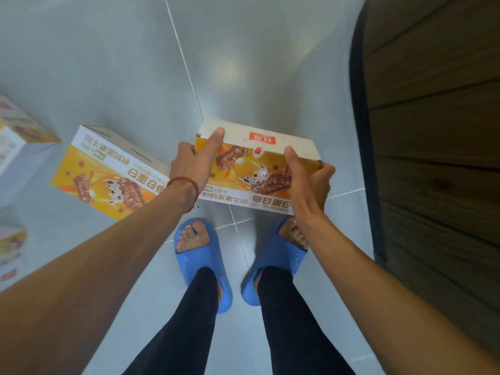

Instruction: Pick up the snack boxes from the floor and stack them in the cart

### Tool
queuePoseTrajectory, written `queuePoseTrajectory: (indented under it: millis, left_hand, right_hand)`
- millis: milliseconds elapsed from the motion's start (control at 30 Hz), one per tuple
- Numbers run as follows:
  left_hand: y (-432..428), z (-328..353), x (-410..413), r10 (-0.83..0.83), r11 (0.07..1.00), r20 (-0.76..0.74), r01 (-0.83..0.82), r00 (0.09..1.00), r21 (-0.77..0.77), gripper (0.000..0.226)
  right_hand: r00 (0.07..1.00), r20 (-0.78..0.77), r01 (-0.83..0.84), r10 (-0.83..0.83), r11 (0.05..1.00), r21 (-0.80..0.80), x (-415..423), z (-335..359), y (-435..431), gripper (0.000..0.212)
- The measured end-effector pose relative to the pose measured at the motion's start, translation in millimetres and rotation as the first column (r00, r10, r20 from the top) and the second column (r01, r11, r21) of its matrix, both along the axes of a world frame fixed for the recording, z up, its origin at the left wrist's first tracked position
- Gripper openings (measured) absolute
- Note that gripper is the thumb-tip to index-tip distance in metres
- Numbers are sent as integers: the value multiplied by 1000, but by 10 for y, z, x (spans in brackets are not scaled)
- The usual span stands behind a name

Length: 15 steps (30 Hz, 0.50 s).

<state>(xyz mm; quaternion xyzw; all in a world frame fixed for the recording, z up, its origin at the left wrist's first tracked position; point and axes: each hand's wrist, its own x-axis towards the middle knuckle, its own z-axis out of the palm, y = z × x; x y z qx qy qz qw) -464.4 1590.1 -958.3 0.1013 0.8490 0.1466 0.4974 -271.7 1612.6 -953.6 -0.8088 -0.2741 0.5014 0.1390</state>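
Blue slippers (189, 263); black trousers (194, 320)

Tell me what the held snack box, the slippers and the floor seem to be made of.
Held snack box: printed cardboard, faintly glossy, with sharp folded edges.
Slippers: probably moulded foam or rubber, matte blue, seamless.
Floor: likely glazed ceramic tile, with grout lines and reflections.

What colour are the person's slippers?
The slippers are blue, seen in the head view.

Item count: four snack boxes, two hands, two slippers, one bracelet.
Boxes: held box (259, 169), floor box (108, 174), upper edge box (19, 136), lower edge box (10, 247), the last two cut off by the frame; left hand (189, 166), right hand (308, 180); left slipper (200, 266), right slipper (278, 255); bracelet (186, 185).
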Motion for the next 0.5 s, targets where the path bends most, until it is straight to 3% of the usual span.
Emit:
queuePoseTrajectory:
  millis: [267,400,500]
  left_hand:
    - [-433,-20,29,60,996,64,-65,996,68,61]
    - [-586,-197,6,107,987,59,-113,992,116,64]
    - [-578,-263,2,120,977,181,-148,976,152,55]
  right_hand:
    - [992,-121,-35,45,996,83,207,9,-276,66]
    - [977,-166,-105,132,981,161,284,-174,-367,86]
    - [946,-271,-145,178,980,140,381,-270,-380,88]
